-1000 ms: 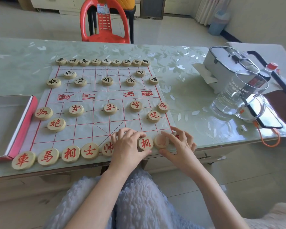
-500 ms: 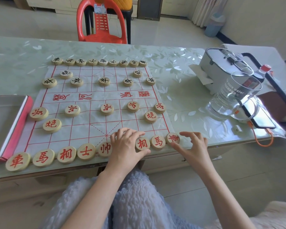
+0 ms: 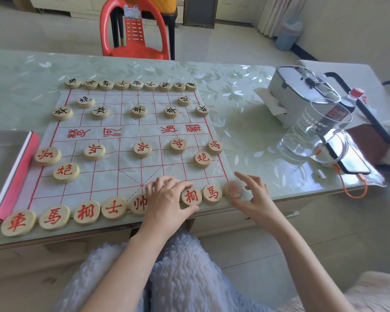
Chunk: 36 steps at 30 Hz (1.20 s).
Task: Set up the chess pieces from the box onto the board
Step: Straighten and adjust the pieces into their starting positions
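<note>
A white cloth board (image 3: 113, 176) with red lines lies on the table. Black-lettered pieces (image 3: 136, 84) fill its far side and red-lettered pieces (image 3: 142, 149) stand on the near half. My left hand (image 3: 167, 199) rests on the near row, hiding one piece. Its thumb and forefinger pinch the red 相 piece (image 3: 191, 196), and the red 馬 piece (image 3: 212, 193) lies beside it. My right hand (image 3: 254, 194) holds the blurred corner piece (image 3: 234, 189) between thumb and middle finger, with the forefinger raised. The pink-rimmed box (image 3: 20, 167) lies at the left.
A glass jug (image 3: 313, 129), a phone (image 3: 351, 158) with an orange cable, a bottle (image 3: 351, 100) and a grey case (image 3: 297, 91) crowd the table's right side. A red chair (image 3: 133, 30) stands beyond the far edge. The near row sits right at the table's front edge.
My right hand came back onto the corner piece, which is now blurred by motion. One second ago it was at the 馬 piece. My left hand has stayed on the near row.
</note>
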Available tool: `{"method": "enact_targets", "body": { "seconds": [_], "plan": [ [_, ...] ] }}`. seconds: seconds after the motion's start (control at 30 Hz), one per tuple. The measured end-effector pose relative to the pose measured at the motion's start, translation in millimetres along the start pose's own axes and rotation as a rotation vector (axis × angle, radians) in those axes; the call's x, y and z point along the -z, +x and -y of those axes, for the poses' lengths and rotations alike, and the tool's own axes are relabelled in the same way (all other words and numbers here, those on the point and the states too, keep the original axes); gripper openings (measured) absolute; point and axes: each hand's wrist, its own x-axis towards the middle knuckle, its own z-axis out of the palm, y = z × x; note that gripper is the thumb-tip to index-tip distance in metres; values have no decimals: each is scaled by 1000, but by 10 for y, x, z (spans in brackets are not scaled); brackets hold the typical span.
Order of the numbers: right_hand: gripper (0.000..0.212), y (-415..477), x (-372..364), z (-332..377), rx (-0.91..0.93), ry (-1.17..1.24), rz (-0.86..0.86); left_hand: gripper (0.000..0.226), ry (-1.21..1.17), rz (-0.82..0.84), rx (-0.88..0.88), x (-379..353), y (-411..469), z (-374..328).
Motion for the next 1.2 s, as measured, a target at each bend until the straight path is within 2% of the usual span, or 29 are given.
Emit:
{"method": "enact_targets", "body": {
  "seconds": [0.23,0.4,0.63,0.73,0.87,0.97,1.2],
  "plan": [
    [50,81,-43,12,23,-56,-38,55,-1,4,8,3,-5,9],
    [54,64,6,-9,45,-51,23,55,-2,-5,5,7,-2,4],
    [62,29,6,4,37,-32,10,55,10,12,6,13,-8,5],
    [64,-28,15,93,87,-25,-15,55,8,11,4,11,-3,5],
    [57,-19,-108,252,188,-174,-17,54,-10,-8,2,3,-3,8],
    [53,36,-210,289,197,-275,-18,54,1,-3,-3,3,-5,12],
    [51,37,-273,261,179,-292,-60,54,-3,8,3,-6,1,27]
  ]
}}
